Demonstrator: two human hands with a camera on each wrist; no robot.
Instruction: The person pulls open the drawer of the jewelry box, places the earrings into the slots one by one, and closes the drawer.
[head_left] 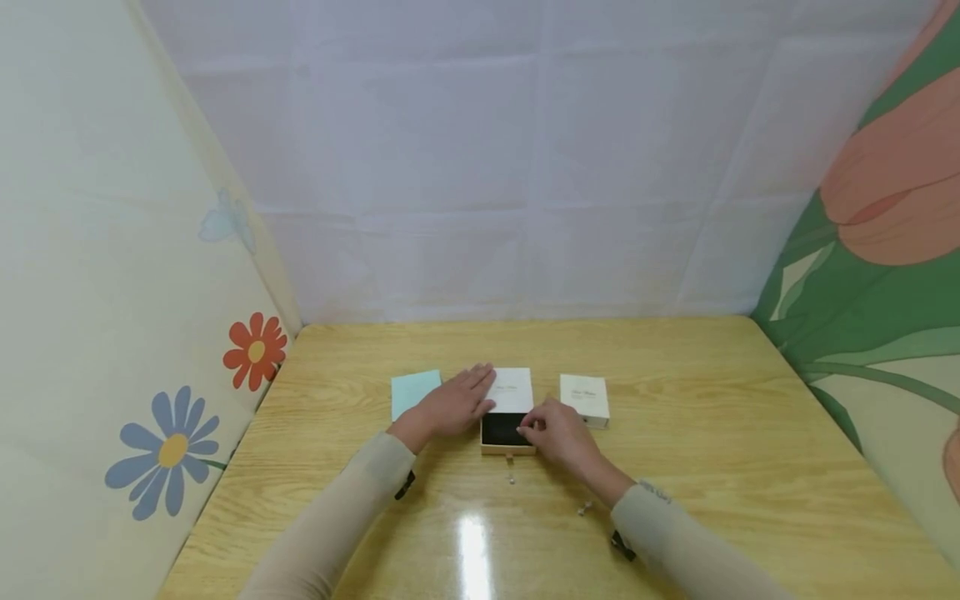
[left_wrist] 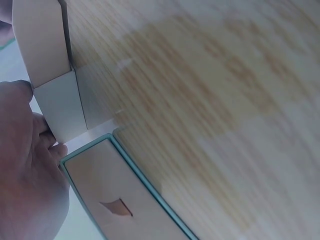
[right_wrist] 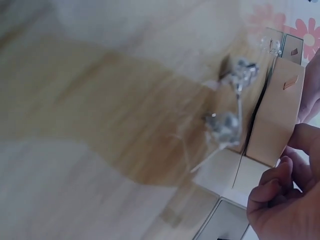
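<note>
A white slide-out box (head_left: 512,383) with lettering on its lid lies mid-table, its black-lined drawer (head_left: 498,431) pulled toward me. My left hand (head_left: 455,404) rests on the left part of the lid with its fingers extended. At the drawer's right side, my right hand (head_left: 558,429) has thumb and fingertips together, pinching a small pale thing over the black lining; its kind is too small to tell. One sparkling earring (head_left: 512,478) lies in front of the drawer tab. Two stud earrings (right_wrist: 232,102) lie nearer, beneath the right forearm.
A light-blue box (head_left: 415,392) stands to the left, partly behind my left hand; its end with a tab shows in the left wrist view. Another white lettered box (head_left: 585,397) is at the right. Cloth hangs behind the wooden table (head_left: 697,417).
</note>
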